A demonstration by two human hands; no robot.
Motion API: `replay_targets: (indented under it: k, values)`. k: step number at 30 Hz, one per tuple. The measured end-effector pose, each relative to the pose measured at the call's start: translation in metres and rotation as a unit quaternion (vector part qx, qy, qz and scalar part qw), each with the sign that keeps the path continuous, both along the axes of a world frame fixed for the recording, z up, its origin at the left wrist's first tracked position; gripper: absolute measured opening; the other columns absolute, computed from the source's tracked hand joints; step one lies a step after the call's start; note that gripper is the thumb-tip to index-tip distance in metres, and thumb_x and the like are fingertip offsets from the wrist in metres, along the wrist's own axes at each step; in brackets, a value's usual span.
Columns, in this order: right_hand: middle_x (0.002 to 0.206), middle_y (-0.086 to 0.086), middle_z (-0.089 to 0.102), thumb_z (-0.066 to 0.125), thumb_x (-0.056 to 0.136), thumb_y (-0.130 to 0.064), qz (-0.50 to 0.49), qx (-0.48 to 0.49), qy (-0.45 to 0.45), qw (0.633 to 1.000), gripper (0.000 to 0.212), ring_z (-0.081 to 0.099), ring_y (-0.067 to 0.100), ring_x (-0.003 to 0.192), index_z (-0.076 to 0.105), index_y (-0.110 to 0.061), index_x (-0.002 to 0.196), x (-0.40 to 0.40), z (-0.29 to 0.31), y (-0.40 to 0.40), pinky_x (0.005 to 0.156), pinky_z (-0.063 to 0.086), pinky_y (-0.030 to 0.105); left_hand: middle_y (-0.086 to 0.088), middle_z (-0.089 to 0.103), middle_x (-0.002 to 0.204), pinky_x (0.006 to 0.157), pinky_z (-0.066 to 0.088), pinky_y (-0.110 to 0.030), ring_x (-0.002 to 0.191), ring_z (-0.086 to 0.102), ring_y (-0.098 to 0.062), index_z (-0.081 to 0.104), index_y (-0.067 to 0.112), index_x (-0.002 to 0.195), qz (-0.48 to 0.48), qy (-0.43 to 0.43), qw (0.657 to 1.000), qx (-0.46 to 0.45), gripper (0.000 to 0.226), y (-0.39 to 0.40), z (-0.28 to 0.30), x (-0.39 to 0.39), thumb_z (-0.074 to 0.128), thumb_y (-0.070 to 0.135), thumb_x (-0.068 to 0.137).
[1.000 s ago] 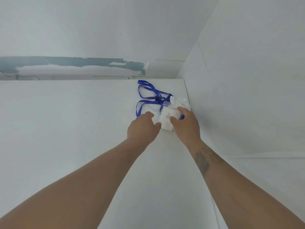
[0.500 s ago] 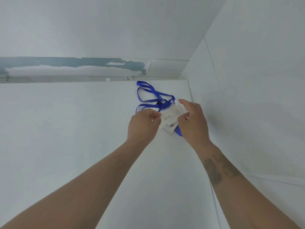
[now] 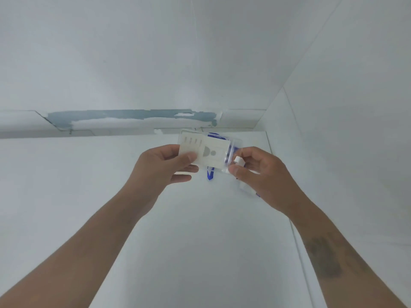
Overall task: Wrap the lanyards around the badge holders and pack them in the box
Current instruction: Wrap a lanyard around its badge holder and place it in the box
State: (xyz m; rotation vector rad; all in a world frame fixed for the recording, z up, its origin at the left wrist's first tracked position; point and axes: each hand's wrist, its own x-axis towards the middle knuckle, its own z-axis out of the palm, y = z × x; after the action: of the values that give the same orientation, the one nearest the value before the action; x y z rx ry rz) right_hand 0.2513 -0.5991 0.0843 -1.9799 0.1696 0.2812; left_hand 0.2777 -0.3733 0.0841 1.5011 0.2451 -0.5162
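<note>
Evidently light and stiff but slick, the clear badge holder (image 3: 205, 152) is pinched at its short edges by left hand (image 3: 163, 166) and right hand (image 3: 259, 174), its limp blue lanyard (image 3: 209, 174) dangling.

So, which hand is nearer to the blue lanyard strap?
The right. The right hand pinches the badge holder at the end where the blue lanyard strap shows through and hangs below. The left hand grips the opposite end, farther from the strap.
</note>
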Motion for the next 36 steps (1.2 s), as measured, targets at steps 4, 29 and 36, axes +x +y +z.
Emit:
replay_targets:
  k: [4,29,36]
  values:
    - [0.094,-0.007,0.074,0.074,0.085,-0.021,0.018,0.031,-0.003,0.999,0.011,0.069,0.008,0.088,0.069,-0.025,0.094,-0.005,0.029,0.02,0.073,0.046,0.014,-0.007,0.076,0.102,0.081,0.057,-0.035,0.091,0.072,-0.025,0.077,0.015,0.102,0.008,-0.011,1.0,-0.011,0.016,0.027,0.025,-0.008,0.067,0.019,0.09]
    - [0.08,-0.018,0.061,0.038,0.102,-0.046,0.074,-0.108,-0.045,0.99,0.023,0.053,0.0,0.073,0.06,-0.041,0.107,-0.068,0.033,0.116,0.072,0.042,0.021,-0.007,0.07,0.084,0.072,0.059,-0.025,0.073,0.068,-0.016,0.077,0.007,0.094,0.105,-0.006,0.99,-0.098,0.014,0.048,0.076,-0.046,0.074,0.017,0.085]
    - [0.071,-0.005,0.039,0.025,0.104,-0.045,0.211,-0.368,-0.114,0.898,0.034,0.052,0.019,0.072,0.042,-0.024,0.083,-0.068,0.073,0.135,0.064,0.04,0.034,0.007,0.076,0.071,0.071,0.062,-0.031,0.067,0.073,-0.014,0.079,0.022,0.087,0.11,-0.12,0.973,0.164,0.01,0.047,0.073,-0.055,0.07,0.018,0.087]
